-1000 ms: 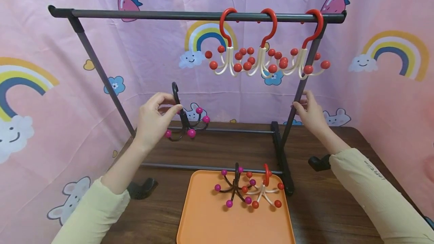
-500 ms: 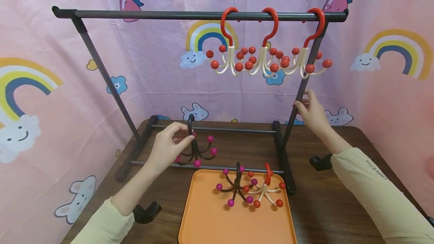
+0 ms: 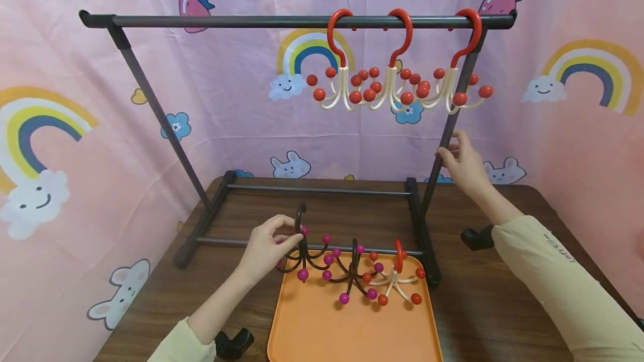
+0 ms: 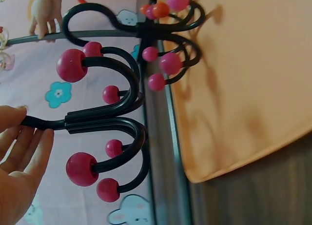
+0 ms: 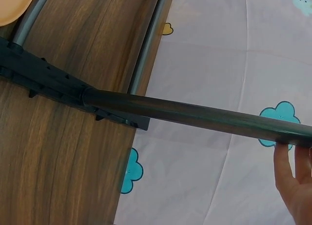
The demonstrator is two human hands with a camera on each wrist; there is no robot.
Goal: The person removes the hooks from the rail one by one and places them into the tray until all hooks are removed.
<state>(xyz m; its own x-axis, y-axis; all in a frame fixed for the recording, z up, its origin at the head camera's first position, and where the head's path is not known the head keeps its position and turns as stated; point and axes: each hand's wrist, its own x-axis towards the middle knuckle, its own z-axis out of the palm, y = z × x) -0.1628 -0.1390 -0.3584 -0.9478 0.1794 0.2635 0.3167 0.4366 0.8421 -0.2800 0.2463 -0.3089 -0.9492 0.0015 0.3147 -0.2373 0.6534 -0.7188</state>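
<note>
My left hand [image 3: 266,247] pinches the neck of a black multi-hook hanger [image 4: 92,118] with magenta ball tips. In the head view it hangs at the tray's back left corner; whether it touches the tray I cannot tell. On the orange tray [image 3: 352,331] stand a similar black hanger [image 3: 354,261] and a cream one with a red hook [image 3: 399,256]. My right hand [image 3: 465,169] grips the right post [image 5: 204,116] of a dark rack, thumb in front and fingers partly hidden behind. Three red-and-cream hangers [image 3: 392,80] hang from the right half of the top bar [image 3: 216,22].
The rack's feet [image 3: 198,236] and lower rails [image 3: 322,189] stand on a brown wooden table [image 3: 478,306]. Black bracket-like pieces [image 3: 477,239] appear at both wrists. A patterned cloth [image 3: 241,99] encloses the back and sides.
My left hand has lowered the black hanger and brought it rightward, from inside the rack frame to the tray's back left corner. The right hand keeps its grip on the post.
</note>
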